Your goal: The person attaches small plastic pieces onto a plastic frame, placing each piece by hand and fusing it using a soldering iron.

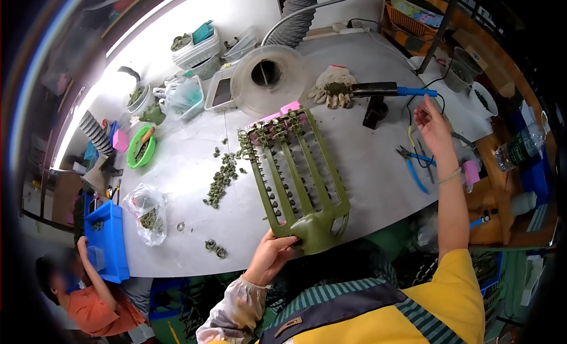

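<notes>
An olive-green slotted plastic frame [292,161] with long parallel bars lies tilted over the front of the table. My left hand [270,255] is closed on its near edge, beside the solid rounded end. Small curled green pieces [277,131] sit along its far end, next to a pink block [289,107]. My right hand [434,128] is raised at the right, fingers apart, just below a tool with a black barrel and blue handle [416,91]. Its fingertips are close to the handle's end; whether they touch it I cannot tell. The tool's barrel rests by a stained work glove [335,87].
Loose green pieces [221,181] lie left of the frame. Blue-handled pliers [413,166] and cables are at the right. A clear round hood [242,84] stands behind. At left are a green bowl [131,158], a plastic bag [142,202], a blue tray [118,243] and another person [97,302].
</notes>
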A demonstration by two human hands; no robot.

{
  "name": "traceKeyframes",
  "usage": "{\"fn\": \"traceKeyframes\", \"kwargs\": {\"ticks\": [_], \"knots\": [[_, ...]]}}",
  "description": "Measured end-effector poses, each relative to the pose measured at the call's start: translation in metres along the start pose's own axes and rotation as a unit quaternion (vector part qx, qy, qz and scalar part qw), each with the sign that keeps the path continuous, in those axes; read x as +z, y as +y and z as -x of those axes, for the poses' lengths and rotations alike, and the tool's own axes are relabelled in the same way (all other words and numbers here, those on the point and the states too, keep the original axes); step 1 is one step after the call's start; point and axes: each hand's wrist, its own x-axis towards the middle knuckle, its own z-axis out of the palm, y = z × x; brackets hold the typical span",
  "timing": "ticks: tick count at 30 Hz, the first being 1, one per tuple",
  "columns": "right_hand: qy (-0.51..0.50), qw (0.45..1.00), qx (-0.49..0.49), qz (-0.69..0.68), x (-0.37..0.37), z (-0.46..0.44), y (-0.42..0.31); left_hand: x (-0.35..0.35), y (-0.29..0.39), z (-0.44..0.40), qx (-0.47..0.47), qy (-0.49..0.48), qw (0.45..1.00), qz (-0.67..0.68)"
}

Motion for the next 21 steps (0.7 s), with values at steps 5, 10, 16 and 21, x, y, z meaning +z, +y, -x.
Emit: {"fn": "traceKeyframes", "kwargs": {"ticks": [5, 10, 16, 21], "knots": [[0.031, 0.996, 0.008, -0.079, -0.009, -0.047, 0.000, 0.011, -0.007, -0.009, 0.012, 0.011, 1.000, 0.008], [0.011, 0.996, -0.033, -0.083, -0.018, -0.076, 0.001, 0.019, -0.010, -0.007, 0.016, 0.001, 1.000, 0.012], [-0.053, 0.995, -0.025, 0.077, -0.055, -0.130, -0.009, -0.008, 0.011, 0.013, 0.030, -0.067, 0.991, -0.111], [-0.091, 0.986, -0.079, 0.111, -0.057, -0.105, -0.030, -0.097, 0.066, 0.039, 0.315, 0.213, 0.725, -0.573]]}}
